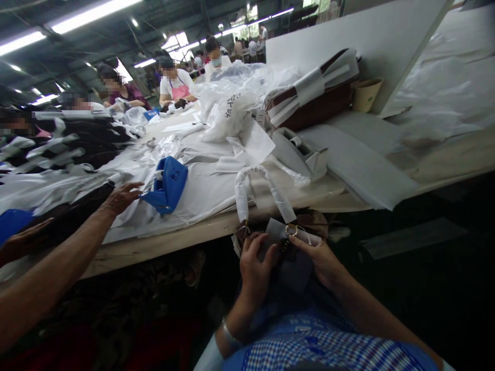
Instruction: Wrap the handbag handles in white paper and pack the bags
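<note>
A dark handbag (pixel 292 257) rests in my lap, below the table edge. Its handle (pixel 263 193) is wrapped in white paper and arches up over the edge. My left hand (pixel 255 263) is closed on the bag's left side near a handle ring. My right hand (pixel 319 257) is closed on the right side, fingers pinching a white wrap by the gold ring (pixel 291 230). The bag's lower part is hidden by my hands.
A co-worker's arm (pixel 58 257) reaches from the left toward a blue pouch (pixel 168 185) on the table. A tape dispenser (pixel 299 149), plastic bags (pixel 232 98), a wrapped brown bag (pixel 313 93) and white sheets (pixel 359 165) lie on the wooden table (pixel 174 239). Several people work at the far end.
</note>
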### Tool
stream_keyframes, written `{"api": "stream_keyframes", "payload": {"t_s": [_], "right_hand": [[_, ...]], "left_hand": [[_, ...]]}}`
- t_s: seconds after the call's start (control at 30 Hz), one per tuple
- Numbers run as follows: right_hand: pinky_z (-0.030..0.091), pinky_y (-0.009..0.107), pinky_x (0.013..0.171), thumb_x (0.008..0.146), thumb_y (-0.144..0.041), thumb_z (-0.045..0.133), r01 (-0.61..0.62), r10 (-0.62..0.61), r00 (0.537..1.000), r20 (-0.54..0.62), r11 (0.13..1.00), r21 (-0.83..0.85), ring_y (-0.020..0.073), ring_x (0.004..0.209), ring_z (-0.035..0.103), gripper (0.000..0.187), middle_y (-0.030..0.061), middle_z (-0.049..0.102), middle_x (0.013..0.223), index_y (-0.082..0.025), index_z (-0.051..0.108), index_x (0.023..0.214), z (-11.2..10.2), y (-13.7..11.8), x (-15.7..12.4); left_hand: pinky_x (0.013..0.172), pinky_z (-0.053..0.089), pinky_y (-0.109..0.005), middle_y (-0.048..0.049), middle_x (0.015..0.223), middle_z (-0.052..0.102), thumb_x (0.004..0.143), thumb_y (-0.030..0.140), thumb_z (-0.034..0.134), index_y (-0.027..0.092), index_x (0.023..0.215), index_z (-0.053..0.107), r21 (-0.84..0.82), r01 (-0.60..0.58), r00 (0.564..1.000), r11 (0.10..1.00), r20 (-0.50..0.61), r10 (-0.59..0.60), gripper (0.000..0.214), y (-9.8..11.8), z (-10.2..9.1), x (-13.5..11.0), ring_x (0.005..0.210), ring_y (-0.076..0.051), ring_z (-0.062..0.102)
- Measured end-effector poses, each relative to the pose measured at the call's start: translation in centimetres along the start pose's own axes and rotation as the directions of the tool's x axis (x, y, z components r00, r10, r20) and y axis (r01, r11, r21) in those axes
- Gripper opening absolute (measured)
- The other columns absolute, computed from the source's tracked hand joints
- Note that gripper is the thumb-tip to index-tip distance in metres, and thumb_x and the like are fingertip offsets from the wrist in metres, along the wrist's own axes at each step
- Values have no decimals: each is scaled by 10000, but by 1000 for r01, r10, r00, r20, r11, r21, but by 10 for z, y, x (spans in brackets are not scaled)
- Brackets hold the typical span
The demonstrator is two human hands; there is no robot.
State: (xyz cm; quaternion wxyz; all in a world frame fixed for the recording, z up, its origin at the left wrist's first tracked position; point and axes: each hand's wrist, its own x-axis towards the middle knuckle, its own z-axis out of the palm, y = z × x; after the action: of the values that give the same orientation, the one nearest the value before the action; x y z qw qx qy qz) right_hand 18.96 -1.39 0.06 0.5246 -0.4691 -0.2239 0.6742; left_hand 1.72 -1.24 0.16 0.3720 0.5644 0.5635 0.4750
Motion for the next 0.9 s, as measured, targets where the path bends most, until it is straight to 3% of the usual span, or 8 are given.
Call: {"api": "stream_keyframes", "payload": {"t_s": [0.07,0.13,0.23,0.27,0.4,0.47,0.73,0.9], "right_hand": [[579,342,811,694,-385,854,-69,66,997,44,996,51,247,893,735,356,61,783,977,-211,766,992,-2,-5,-1],[585,342,806,705,-373,847,-120,116,991,65,991,60,241,858,741,331,62,784,965,-209,762,979,-4,-8,-1],[584,349,801,705,-386,847,-95,93,993,75,995,15,250,854,741,346,71,783,965,-198,758,982,-7,-4,3],[582,353,807,702,-396,849,-64,65,996,68,998,-6,255,866,739,364,74,782,971,-196,758,993,-7,-1,5],[565,391,866,661,-438,866,73,-74,997,-11,993,-96,288,963,719,440,85,778,998,-189,768,1011,-5,7,10],[549,408,906,642,-451,872,128,-135,990,-42,981,-146,300,1015,701,446,85,774,1024,-193,779,994,-4,8,9],[539,419,925,704,-467,823,185,-204,978,-51,950,-253,304,1022,696,379,69,774,1028,-212,790,983,-4,11,8],[568,392,818,634,-478,868,110,-139,985,-107,965,-237,287,879,721,407,74,783,946,-193,792,915,-3,9,7]], "left_hand": [[1070,385,-370,-98,1252,634,810,437,734,229,1160,700,-73,77,997,994,7,-77,408,2,-6,10,1202,-279,550],[1002,443,-393,-121,1187,676,800,529,717,189,1176,692,-191,289,946,938,209,-248,507,3,-8,18,1118,-297,606],[840,516,-390,-142,1010,729,774,634,687,119,1105,715,-200,597,707,777,588,-392,613,-1,-2,22,913,-292,675],[818,517,-375,-136,977,735,756,639,702,109,1080,722,-194,615,680,764,622,-389,622,-3,3,20,881,-281,677],[808,497,-299,-86,961,740,729,551,767,121,1022,738,-270,443,838,855,462,-289,521,-11,22,7,893,-241,661],[787,492,-282,-71,958,737,781,502,737,128,1027,737,-292,387,884,875,386,-263,447,-13,27,2,886,-228,652],[868,507,-322,-84,1052,732,836,432,694,139,1084,720,-322,376,904,869,334,-267,385,-6,28,-8,995,-260,649],[820,524,-312,-79,995,745,775,399,755,134,1024,735,-303,397,903,866,298,-310,364,-10,29,-6,936,-255,663]]}}
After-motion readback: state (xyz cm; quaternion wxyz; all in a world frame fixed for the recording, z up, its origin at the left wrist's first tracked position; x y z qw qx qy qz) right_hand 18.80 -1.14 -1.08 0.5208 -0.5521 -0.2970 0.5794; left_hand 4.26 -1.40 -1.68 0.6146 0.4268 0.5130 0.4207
